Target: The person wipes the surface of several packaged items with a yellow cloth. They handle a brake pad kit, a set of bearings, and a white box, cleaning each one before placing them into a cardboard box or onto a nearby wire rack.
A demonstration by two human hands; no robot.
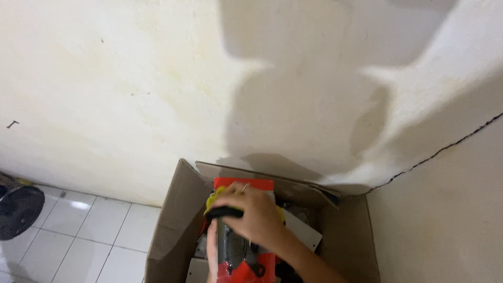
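Your right hand lay over the top of a red pack, fingers curled and pressed onto a black bar and a yellow cloth at its upper end; a ring showed on one finger. Your left hand came up along the pack's left edge, thumb and palm flat against it, though whether its fingers closed round the back could not be told. You had the pack upright inside an open carton, near its left wall, with dark parts showing behind clear plastic on its front. Beside the pack, lower in the carton, sat white panels and some grey pieces, partly hidden by your forearm. Left of the carton ran a white tiled floor, and a dark round object stood at its far left edge. Beyond rose a cream wall, crossed by shadows, with a thin crack running down the right.
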